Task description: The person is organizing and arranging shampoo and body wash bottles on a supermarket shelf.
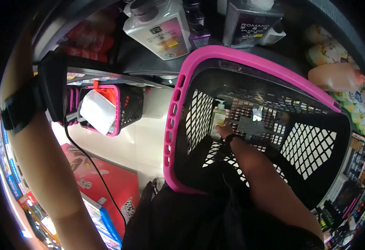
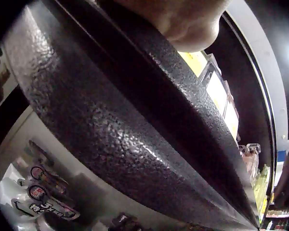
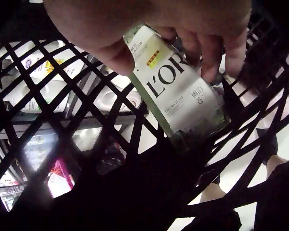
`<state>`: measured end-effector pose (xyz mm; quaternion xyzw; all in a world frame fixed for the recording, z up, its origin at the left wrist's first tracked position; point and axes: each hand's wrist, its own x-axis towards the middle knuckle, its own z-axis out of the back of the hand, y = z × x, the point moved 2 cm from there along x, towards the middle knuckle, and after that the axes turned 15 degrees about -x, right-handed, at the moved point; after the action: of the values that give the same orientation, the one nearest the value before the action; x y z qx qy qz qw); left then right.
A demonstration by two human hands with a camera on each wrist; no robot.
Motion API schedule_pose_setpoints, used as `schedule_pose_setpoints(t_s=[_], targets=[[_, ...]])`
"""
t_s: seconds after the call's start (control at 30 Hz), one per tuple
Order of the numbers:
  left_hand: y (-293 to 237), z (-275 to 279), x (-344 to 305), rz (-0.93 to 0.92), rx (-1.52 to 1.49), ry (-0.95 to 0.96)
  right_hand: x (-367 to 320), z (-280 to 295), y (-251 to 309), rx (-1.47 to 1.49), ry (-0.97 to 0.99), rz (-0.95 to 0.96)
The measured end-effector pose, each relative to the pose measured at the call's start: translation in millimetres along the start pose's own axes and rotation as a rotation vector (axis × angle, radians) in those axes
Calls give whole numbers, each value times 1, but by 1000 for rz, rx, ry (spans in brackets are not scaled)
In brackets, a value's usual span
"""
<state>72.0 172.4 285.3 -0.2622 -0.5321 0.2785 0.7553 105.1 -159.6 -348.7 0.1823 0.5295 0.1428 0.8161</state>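
Note:
Inside the black basket with a pink rim point(image 1: 168, 137), my right hand point(image 1: 224, 131) grips a pump bottle point(image 1: 218, 116) that stands near the basket's left wall. In the right wrist view, thumb and fingers of the right hand point(image 3: 183, 33) wrap the upper part of the bottle point(image 3: 178, 91), whose pale green label reads "L'OR". My left arm reaches up at the far left of the head view, its hand lost in the dark. A bit of the left hand point(image 2: 195, 26) shows in the left wrist view, against a black shelf edge point(image 2: 120, 144); its fingers are hidden.
Romano bottles point(image 1: 161, 33) stand on a black shelf beyond the basket. Packed goods point(image 1: 336, 62) line the right side. A second basket point(image 1: 130, 106) with a white item sits on the floor at left, near a red box point(image 1: 111, 179). A black cable point(image 1: 92, 160) hangs from my left wrist.

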Motion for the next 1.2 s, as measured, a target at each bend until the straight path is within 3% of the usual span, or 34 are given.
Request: schedule_pose_setpoints(t_s=[0.07, 0.13, 0.17, 0.23, 0.37, 0.5, 0.53, 0.63, 0.67, 0.8, 0.93, 1.07, 1.13, 1.2], targets=[[-15, -12, -19, 165, -408, -125, 20, -11, -16, -10, -31, -19], [-22, -58, -41, -14, -229, -309, 37, -16, -28, 56, -18, -22], [-34, -66, -40, 89, -233, -365, 41, -22, -31, 85, -12, -29], [-31, -76, -35, 149, -193, -328, 23, -8, -11, -15, -95, -120], [-4, -78, -8, 94, -84, -119, 28, -5, -17, 292, 40, -122], [17, -51, 26, -109, 248, 128, 39, -17, -30, 436, 11, -120], [26, -42, 33, -173, 335, 193, 38, -15, -28, 387, -32, -131], [49, -32, 57, -346, 490, 334, 37, -4, -11, 187, 92, -118], [56, -31, 63, -390, 518, 360, 29, 5, 0, 28, 45, -164], [69, -28, 73, -501, 585, 414, 20, 21, 23, -2, 190, -134], [72, -28, 73, -555, 616, 426, 8, -4, 25, 50, -154, -298], [73, -21, 69, -590, 638, 420, 15, 0, 4, 136, -95, -227], [72, -23, 68, -573, 613, 435, 13, 16, -3, 257, 62, -169], [71, -22, 69, -562, 598, 444, 4, 29, 4, 286, 97, -186]])
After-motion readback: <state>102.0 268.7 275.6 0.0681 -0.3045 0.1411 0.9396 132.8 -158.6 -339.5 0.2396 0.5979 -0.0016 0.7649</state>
